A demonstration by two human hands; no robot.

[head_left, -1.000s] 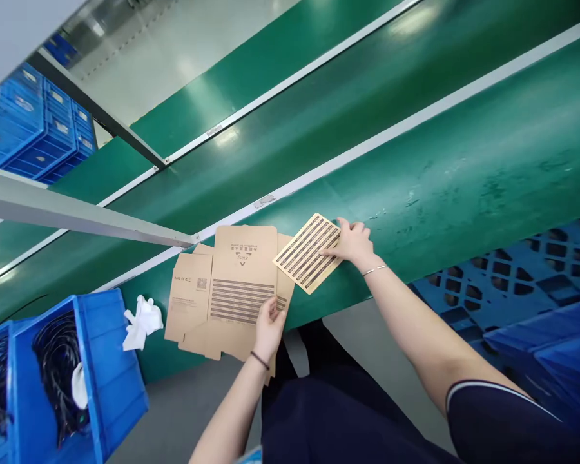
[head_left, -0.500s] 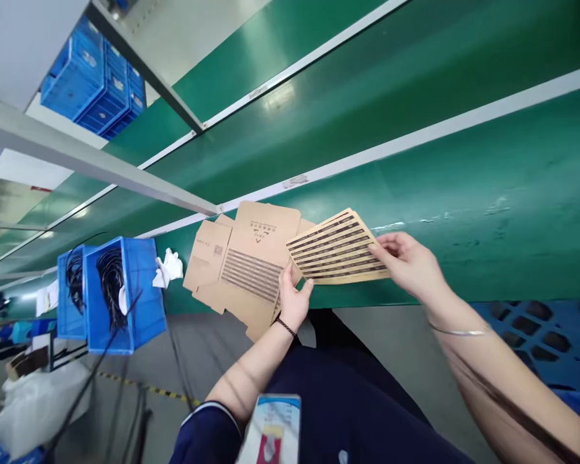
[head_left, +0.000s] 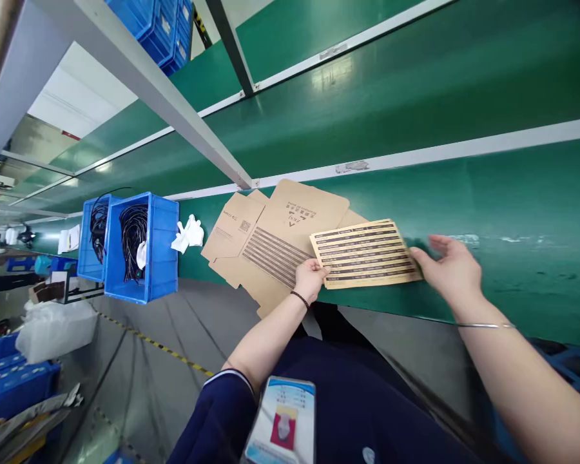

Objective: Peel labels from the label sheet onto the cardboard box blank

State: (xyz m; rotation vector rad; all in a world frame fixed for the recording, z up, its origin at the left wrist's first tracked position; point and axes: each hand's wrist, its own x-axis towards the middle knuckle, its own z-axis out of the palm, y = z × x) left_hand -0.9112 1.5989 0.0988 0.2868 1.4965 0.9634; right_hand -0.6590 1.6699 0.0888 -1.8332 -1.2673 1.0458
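Striped card point(head_left: 365, 252) (printed side up) seemingly pinched by left hand point(head_left: 310, 278); right hand point(head_left: 452, 267) spread loose.

Flat rectangular kraft-brown cardboard sheet point(head_left: 366, 252) printed with dark horizontal stripes; beneath it, flat unfolded tan cardboard carton blank point(head_left: 275, 240) bearing dark striped text lines and a triangle mark. Glossy green conveyor surface point(head_left: 488, 187) edged by a pale grey strip; blue plastic bin point(head_left: 160, 248) holding black cables.
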